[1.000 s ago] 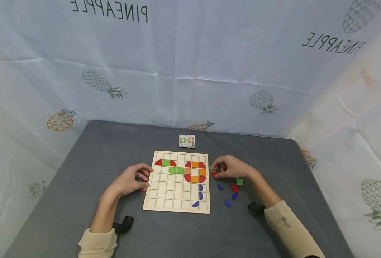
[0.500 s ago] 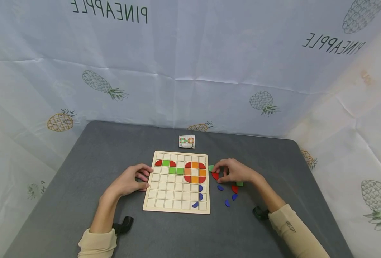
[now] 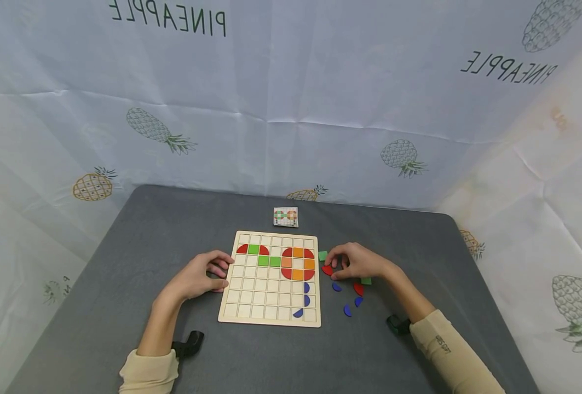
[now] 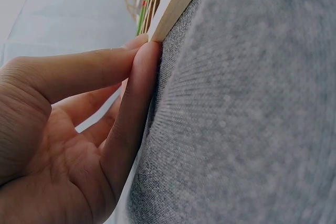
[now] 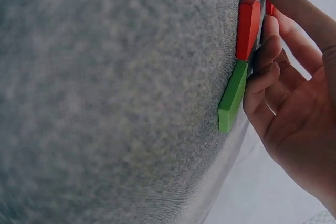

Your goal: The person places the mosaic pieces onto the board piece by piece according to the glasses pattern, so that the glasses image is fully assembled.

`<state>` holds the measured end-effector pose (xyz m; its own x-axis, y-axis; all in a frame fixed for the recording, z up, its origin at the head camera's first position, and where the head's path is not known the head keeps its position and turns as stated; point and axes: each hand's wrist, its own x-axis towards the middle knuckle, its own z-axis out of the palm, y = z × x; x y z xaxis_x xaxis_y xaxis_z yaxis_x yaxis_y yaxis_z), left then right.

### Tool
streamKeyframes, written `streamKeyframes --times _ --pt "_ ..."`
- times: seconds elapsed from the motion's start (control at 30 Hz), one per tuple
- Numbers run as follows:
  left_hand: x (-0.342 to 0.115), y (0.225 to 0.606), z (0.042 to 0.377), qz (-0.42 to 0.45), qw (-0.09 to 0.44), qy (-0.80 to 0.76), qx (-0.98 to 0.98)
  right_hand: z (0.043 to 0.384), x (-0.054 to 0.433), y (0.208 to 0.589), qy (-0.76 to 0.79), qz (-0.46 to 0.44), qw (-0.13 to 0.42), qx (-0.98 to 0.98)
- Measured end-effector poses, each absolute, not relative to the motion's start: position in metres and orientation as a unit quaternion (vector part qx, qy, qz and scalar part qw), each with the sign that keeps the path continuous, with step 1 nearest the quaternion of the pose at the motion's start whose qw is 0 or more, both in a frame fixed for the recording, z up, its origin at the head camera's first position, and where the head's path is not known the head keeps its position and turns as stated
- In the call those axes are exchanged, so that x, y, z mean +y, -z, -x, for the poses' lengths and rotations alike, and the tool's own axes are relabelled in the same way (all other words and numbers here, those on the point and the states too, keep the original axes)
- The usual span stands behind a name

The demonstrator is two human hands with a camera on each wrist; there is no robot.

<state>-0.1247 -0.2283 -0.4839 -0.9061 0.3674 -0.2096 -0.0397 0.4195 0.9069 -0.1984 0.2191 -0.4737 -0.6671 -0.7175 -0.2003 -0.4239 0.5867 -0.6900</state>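
Observation:
A wooden grid board (image 3: 253, 298) lies mid-table, with red quarter-circle, green and orange square, and blue half-round pieces in its cells. My left hand (image 3: 197, 276) rests at its left edge, fingertips touching the rim; in the left wrist view, thumb and finger meet the board's edge (image 4: 176, 11). To the right of the board, my right hand (image 3: 359, 261) has thumb and index finger around a red quarter-circle piece (image 3: 327, 270) on the table. Beyond that piece is a green square (image 3: 323, 256). The right wrist view shows another red piece (image 5: 247, 30) and a green square (image 5: 232, 98) by the curled fingers.
Blue half-round pieces (image 3: 347, 310) and a second red piece (image 3: 358, 289) lie on the grey table (image 3: 271, 361) below the right hand. A small pattern card (image 3: 286, 216) lies behind the board. A pineapple-print curtain (image 3: 271, 153) hangs behind and beside the table.
My right hand shifted slightly right and nearer, uncovering the green square. The red piece at its fingertips slid a little toward me. My left hand has stayed at the board's edge.

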Motion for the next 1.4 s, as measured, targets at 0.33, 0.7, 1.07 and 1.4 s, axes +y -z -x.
streamKeyframes --times 0.33,0.7,1.07,1.4 --pt "-0.229 0.484 0.125 -0.102 0.191 -0.531 0.819 0.199 0.223 0.476 0.309 0.330 0.223 0.863" --pt "-0.229 0.483 0.125 -0.103 0.195 -0.539 0.813 0.199 0.209 0.466 0.341 0.324 0.203 0.859" --pt "-0.229 0.482 0.125 -0.099 0.194 -0.534 0.817 0.202 0.157 0.457 0.347 0.334 0.190 0.855" --pt "-0.228 0.485 0.125 -0.096 0.181 -0.524 0.826 0.207 0.087 0.454 0.339 0.391 0.186 0.835"
